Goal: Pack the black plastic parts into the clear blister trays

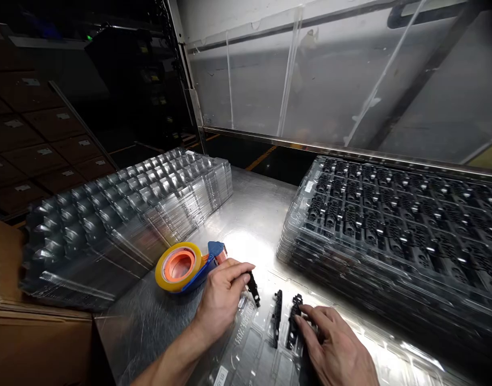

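Observation:
My left hand (221, 300) pinches a small black plastic part (252, 288) between thumb and fingers, just above a clear plastic tray (254, 348) lying on the metal table. My right hand (334, 343) rests on the same tray, fingertips pressing on another black part (294, 321) that sits in a pocket. A third black part (277, 317) lies in the tray between the two hands.
A tape dispenser with a yellow roll (183, 266) sits just left of my left hand. A tall stack of clear trays (120, 214) stands at the left, a stack of trays filled with black parts (390, 225) at the right. A cardboard box (24, 332) is at the lower left.

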Demonstrator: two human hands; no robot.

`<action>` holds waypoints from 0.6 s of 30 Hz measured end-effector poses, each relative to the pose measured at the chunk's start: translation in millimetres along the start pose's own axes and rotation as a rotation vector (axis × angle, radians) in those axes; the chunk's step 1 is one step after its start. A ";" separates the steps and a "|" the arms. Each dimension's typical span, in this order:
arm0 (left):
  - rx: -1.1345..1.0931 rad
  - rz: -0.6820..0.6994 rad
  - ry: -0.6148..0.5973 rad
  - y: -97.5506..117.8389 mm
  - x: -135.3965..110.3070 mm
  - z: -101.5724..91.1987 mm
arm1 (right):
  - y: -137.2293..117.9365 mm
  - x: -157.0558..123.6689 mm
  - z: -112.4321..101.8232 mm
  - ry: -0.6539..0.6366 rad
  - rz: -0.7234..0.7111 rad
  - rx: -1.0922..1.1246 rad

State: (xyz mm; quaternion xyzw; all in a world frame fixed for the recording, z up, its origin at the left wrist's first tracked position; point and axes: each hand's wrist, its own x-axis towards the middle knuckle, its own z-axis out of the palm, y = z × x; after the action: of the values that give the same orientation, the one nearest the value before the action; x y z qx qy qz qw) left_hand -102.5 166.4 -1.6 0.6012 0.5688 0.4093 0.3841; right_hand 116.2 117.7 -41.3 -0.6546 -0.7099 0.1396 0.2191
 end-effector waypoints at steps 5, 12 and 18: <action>0.166 0.100 -0.331 7.1 27.8 6.5 | -6.4 -2.9 0.9 0.076 -0.109 -0.102; 0.518 0.268 -0.290 -0.5 17.1 28.3 | -39.4 4.8 11.5 0.024 -0.249 -0.268; 0.564 0.413 -0.313 -5.7 6.9 27.2 | -45.4 7.6 16.0 0.049 -0.199 -0.376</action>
State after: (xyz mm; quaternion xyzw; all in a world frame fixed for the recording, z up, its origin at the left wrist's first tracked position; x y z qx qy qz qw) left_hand -79.2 173.7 -16.6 0.8404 0.4604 0.2086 0.1954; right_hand 68.5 121.9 -32.2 -0.6140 -0.7789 -0.0334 0.1232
